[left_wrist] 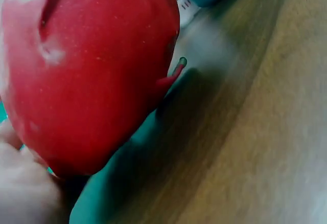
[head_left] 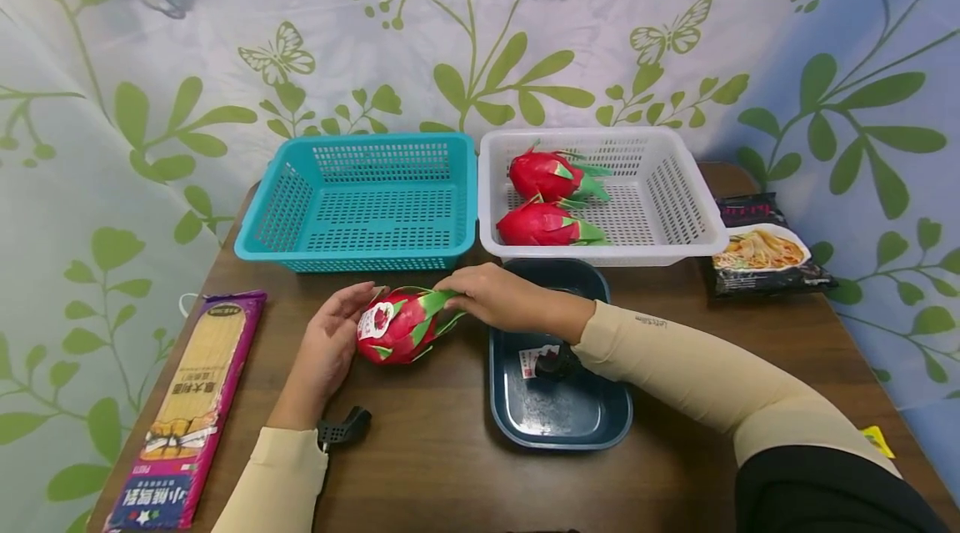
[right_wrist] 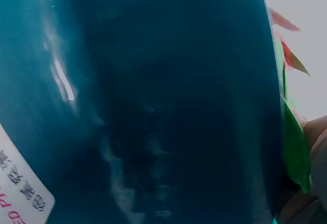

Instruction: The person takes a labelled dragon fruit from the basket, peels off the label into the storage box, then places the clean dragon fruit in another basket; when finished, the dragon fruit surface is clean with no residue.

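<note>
Between both hands is a red dragon fruit [head_left: 405,329] with green leafy tips and a white sticker, over the table in front of the teal basket. My left hand [head_left: 330,337] holds its rounded left end, fingers at the top and side. On the other side my right hand [head_left: 495,297] pinches the leafy tips. Close up in the left wrist view, the red skin of the dragon fruit [left_wrist: 107,75] fills the left half, with part of the hand [left_wrist: 25,183] at its lower end. The right wrist view is mostly the dark blue basin [right_wrist: 179,81], with green tips [right_wrist: 296,147] beyond its edge.
A teal basket [head_left: 356,256] stands at the back left. The white basket [head_left: 675,208] beside it holds two dragon fruits [head_left: 543,174]. The dark blue basin [head_left: 562,433] lies below my right forearm. A noodle pack [head_left: 191,399] lies left, a black food packet [head_left: 765,253] right.
</note>
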`<state>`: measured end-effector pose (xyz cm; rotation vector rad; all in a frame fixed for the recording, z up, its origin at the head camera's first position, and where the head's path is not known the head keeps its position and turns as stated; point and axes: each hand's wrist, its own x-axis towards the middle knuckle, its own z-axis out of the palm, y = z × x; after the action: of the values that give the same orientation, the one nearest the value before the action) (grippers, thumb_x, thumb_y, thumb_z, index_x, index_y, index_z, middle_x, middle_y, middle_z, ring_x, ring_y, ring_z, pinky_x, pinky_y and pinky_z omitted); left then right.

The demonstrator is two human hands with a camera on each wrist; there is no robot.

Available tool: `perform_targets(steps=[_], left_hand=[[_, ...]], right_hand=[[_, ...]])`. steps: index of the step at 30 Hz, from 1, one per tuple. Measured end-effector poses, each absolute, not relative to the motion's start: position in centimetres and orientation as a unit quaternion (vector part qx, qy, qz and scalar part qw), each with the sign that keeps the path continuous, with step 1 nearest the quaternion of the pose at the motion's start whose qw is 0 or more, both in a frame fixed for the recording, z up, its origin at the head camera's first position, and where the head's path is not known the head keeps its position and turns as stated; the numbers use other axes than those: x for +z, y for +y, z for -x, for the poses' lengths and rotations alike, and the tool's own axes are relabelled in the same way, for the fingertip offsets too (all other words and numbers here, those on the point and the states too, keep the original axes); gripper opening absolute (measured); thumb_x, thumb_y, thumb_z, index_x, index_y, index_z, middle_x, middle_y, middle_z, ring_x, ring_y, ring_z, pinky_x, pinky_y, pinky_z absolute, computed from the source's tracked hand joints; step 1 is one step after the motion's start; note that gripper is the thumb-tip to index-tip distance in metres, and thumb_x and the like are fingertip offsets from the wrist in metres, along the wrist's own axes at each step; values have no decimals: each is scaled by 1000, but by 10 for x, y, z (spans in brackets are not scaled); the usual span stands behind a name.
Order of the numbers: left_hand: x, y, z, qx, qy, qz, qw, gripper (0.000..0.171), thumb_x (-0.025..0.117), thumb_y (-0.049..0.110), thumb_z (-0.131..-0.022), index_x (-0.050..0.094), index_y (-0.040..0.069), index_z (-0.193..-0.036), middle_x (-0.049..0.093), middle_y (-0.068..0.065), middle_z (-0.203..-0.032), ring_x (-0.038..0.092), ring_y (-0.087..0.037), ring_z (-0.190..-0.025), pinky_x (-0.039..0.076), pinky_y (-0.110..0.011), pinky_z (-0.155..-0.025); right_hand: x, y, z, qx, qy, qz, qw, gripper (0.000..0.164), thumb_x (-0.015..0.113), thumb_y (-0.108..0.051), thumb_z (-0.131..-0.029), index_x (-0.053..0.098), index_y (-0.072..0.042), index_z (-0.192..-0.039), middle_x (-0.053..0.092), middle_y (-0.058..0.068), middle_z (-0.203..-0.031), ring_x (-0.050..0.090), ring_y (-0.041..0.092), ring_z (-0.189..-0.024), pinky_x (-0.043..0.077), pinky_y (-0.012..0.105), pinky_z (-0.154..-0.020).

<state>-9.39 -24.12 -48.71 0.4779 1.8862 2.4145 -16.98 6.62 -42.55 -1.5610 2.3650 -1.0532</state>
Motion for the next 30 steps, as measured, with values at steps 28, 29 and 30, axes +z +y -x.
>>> perform_targets(steps=[28,29,30], left_hand=[[-492,-229,86,465,851,-196,-145,101,104,12,-65,54,20,-152,54,0,-149,53,-23,-128,55,-25,-92],[-491,-229,86,465,851,-198,-146,101,104,11,-65,54,20,-152,54,0,-149,53,-23,-128,55,-25,-92],[-491,-229,86,465,850,-200,-147,101,104,10,-64,55,20,-152,54,-1,-149,53,-22,-128,54,-24,-93]], right_hand=[[-396,14,150,-268,833,484,14,23,78,-23,-98,77,-9,-116,67,3,-109,59,14,-103,51,18,-86],[-395,14,149,-284,830,481,10,20,80,-20,-97,78,-9,-113,68,3,-108,60,14,-102,51,17,-85],[-394,14,147,-297,824,483,2,18,81,-19,-96,79,-9,-111,68,2,-107,60,14,-101,51,17,-85]])
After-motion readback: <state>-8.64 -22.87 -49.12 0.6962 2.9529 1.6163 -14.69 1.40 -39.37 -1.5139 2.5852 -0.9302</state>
